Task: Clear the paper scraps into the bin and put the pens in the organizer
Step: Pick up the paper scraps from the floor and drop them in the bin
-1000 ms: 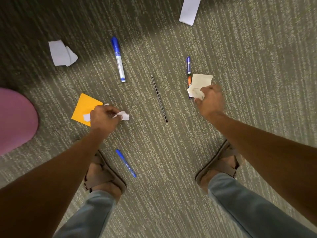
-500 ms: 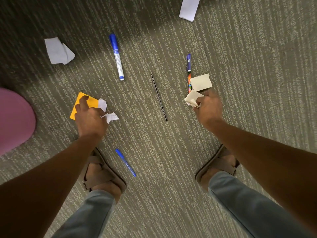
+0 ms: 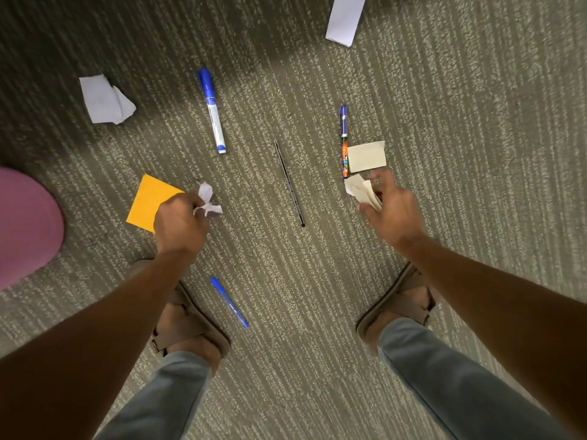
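Observation:
My left hand (image 3: 179,222) is closed on a crumpled white scrap (image 3: 208,203), just right of an orange paper square (image 3: 149,201) lying on the carpet. My right hand (image 3: 394,211) grips a folded cream scrap (image 3: 360,192); a second cream paper (image 3: 367,156) lies flat just beyond it. On the carpet lie a blue marker (image 3: 212,111), a thin black pen (image 3: 289,183), a colourful pen with a blue cap (image 3: 343,138) and a small blue pen (image 3: 229,302). No bin or organizer is in sight.
A white crumpled paper (image 3: 104,100) lies at the far left and a white sheet (image 3: 344,19) at the top edge. A pink round object (image 3: 25,227) sits at the left edge. My sandalled feet (image 3: 187,325) stand on the grey-green carpet.
My left hand shifted right off the orange square, still holding the white scrap. My right hand lifted its cream scrap clear of the other cream paper, which stays on the carpet.

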